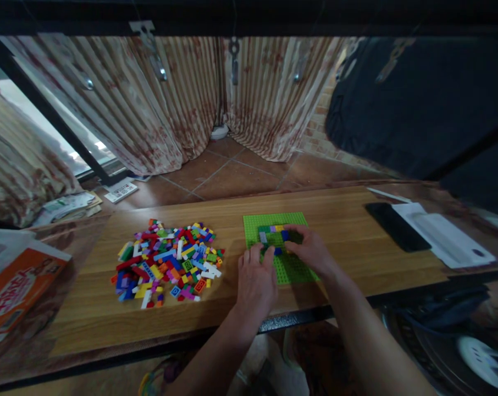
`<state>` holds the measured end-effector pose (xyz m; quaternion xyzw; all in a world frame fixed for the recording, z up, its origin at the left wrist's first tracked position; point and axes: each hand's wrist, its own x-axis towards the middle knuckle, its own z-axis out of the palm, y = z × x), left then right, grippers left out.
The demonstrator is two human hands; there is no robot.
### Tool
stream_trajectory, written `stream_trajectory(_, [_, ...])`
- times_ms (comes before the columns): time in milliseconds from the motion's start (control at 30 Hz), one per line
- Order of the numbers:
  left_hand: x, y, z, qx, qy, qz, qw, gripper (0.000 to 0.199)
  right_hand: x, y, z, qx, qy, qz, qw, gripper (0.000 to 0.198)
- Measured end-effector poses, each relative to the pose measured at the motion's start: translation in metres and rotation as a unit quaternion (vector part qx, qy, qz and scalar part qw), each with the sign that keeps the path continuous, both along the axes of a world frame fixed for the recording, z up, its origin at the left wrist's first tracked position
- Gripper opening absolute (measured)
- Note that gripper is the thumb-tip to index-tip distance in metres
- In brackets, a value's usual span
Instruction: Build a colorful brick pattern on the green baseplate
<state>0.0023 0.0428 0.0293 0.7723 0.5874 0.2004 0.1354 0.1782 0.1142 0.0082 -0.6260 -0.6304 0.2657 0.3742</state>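
Note:
On the wooden table lies a green baseplate (253,223) with a ring of toy bricks pressed on it: green, purple, yellow, grey and blue. My right hand (310,250) reaches in from the right, its thumb and index finger around a blue brick (285,235) at the ring's right side. My left hand (255,278) rests over the plate's near left part, fingers curled and thumb tip beside another blue brick (277,251) at the front of the ring. Whatever lies between the left fingertips is hidden.
A pile of loose coloured bricks (170,261) spreads over the left of the table (88,308). To the right lie a black phone (397,226) and a white box (459,236). An orange carton (22,286) stands beyond the left end.

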Motion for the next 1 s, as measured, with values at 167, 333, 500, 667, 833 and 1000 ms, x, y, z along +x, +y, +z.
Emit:
stream_trajectory(167, [0.008, -0.003, -0.003, 0.016, 0.023, -0.01, 1.0, 0.042, -0.002, 0.004, -0.001, 0.006, -0.084, 0.034, 0.996, 0.046])
stream_trajectory(333, [0.014, -0.001, -0.005, 0.018, 0.045, -0.035, 0.998, 0.04, -0.003, 0.006, 0.0, 0.009, -0.103, 0.043, 0.994, 0.044])
stream_trajectory(500, [0.015, -0.002, -0.004, 0.013, 0.078, -0.048, 0.996, 0.041, 0.0, 0.006, 0.0, 0.015, -0.09, 0.055, 0.994, 0.042])
stream_trajectory(667, [0.017, -0.003, -0.003, 0.035, 0.128, -0.04, 0.99, 0.04, 0.0, 0.007, -0.003, 0.019, -0.073, 0.057, 0.995, 0.043])
stream_trajectory(833, [0.018, -0.003, -0.001, 0.057, 0.155, -0.041, 0.985, 0.038, -0.002, 0.008, -0.004, 0.017, -0.059, 0.061, 0.996, 0.043])
stream_trajectory(1000, [0.021, -0.005, -0.002, 0.086, 0.176, -0.038, 0.98, 0.039, -0.002, 0.006, -0.004, 0.025, -0.056, 0.066, 0.996, 0.043])
